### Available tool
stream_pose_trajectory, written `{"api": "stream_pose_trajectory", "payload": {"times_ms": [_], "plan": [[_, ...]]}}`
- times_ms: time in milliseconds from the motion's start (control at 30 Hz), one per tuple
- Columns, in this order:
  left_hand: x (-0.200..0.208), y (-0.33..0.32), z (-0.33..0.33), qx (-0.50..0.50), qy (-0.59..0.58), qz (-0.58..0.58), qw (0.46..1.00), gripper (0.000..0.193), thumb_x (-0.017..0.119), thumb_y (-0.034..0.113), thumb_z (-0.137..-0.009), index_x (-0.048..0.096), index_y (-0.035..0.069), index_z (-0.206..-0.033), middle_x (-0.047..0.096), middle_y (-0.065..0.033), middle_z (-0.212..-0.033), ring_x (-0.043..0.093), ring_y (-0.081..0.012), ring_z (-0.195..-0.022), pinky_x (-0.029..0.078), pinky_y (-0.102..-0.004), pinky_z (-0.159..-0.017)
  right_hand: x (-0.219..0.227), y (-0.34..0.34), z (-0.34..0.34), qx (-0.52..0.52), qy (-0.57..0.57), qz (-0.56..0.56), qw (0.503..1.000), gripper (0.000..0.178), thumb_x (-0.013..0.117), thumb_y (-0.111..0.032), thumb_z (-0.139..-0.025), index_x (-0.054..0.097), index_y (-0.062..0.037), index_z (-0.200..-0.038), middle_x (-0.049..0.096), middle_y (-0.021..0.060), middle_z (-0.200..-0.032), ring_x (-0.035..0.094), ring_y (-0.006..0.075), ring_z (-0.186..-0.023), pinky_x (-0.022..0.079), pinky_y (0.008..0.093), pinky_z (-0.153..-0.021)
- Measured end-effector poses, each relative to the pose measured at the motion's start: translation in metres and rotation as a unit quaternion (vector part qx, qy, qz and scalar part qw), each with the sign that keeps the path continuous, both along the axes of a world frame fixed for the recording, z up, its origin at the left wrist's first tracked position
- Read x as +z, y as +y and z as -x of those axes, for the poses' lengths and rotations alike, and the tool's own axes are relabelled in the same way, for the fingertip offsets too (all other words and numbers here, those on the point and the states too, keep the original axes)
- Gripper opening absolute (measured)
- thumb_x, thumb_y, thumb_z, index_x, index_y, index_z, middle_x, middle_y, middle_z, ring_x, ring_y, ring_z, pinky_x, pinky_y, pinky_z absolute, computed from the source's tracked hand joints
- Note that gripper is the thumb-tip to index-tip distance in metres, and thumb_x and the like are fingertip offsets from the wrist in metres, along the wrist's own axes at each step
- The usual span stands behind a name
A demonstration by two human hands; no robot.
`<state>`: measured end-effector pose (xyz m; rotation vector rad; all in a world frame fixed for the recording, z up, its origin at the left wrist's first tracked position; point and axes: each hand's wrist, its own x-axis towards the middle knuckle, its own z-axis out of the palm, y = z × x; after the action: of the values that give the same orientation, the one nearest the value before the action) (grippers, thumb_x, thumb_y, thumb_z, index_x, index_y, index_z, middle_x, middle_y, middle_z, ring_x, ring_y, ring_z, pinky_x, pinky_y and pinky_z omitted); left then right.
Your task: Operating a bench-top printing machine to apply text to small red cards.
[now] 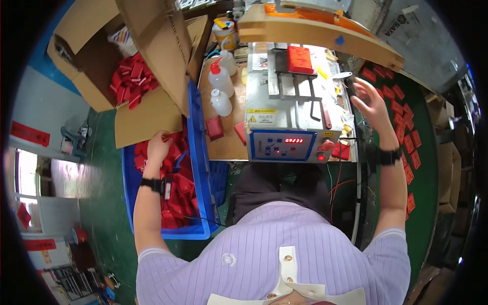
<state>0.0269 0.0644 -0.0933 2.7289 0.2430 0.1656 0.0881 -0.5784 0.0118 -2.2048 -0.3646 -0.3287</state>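
My left hand (159, 147) reaches into a blue crate (201, 203) heaped with red pieces (178, 183). Its fingers are bent together at the tips among them; what they hold, if anything, is hidden. On the right, my right hand (373, 107) is raised beside the machine, thumb and fingers apart with nothing between them. It is close to a pale, spoon-shaped end (342, 75) at the machine's right edge. A bright red block (300, 59) sits on the metal fixture (290, 86) of the machine (284, 122), in front of me.
Squeeze bottles (220, 81) stand left of the machine, near a loose red piece (214, 127). An open carton (91, 66) of red pieces is at the far left. A green surface (396, 188) on the right carries several red rectangles (408, 144). A wooden beam (315, 33) spans the back.
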Motion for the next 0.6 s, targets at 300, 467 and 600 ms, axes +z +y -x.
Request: {"api": "stream_pose_trajectory", "payload": {"times_ms": [300, 467, 600], "plan": [[0.170, -0.176, -0.019, -0.205, -0.050, 0.373, 0.903, 0.029, 0.051, 0.019, -0.091, 0.055, 0.002, -0.114, 0.058, -0.0005, -0.100, 0.052, -0.0088, -0.088, 0.042, -0.0233, -0.078, 0.035, 0.080, -0.091, 0.182, -0.061, 0.101, 0.976, 0.069, 0.075, -0.025, -0.071, 0.041, -0.0064, -0.128, 0.052, 0.0124, -0.119, 0.047, 0.0235, -0.113, 0.039, 0.0375, -0.094], [0.190, -0.246, -0.079, -0.312, -0.001, 0.353, 0.882, 0.029, 0.045, 0.017, -0.094, 0.053, 0.003, -0.118, 0.058, -0.0033, -0.106, 0.052, -0.0102, -0.096, 0.041, -0.0232, -0.083, 0.052, 0.086, -0.089, 0.161, 0.022, 0.116, 0.980, 0.064, 0.077, -0.026, -0.067, 0.048, -0.0040, -0.119, 0.059, 0.0132, -0.109, 0.055, 0.0244, -0.100, 0.043, 0.0355, -0.087], [0.191, -0.301, -0.113, -0.320, -0.019, 0.253, 0.913, 0.033, 0.049, 0.022, -0.092, 0.054, 0.003, -0.119, 0.058, -0.0049, -0.110, 0.053, -0.0149, -0.100, 0.042, -0.0254, -0.085, 0.044, 0.056, -0.075, 0.104, -0.002, 0.052, 0.993, 0.062, 0.078, -0.029, -0.065, 0.052, -0.0032, -0.115, 0.062, 0.0141, -0.102, 0.059, 0.0258, -0.093, 0.045, 0.0343, -0.085]]}}
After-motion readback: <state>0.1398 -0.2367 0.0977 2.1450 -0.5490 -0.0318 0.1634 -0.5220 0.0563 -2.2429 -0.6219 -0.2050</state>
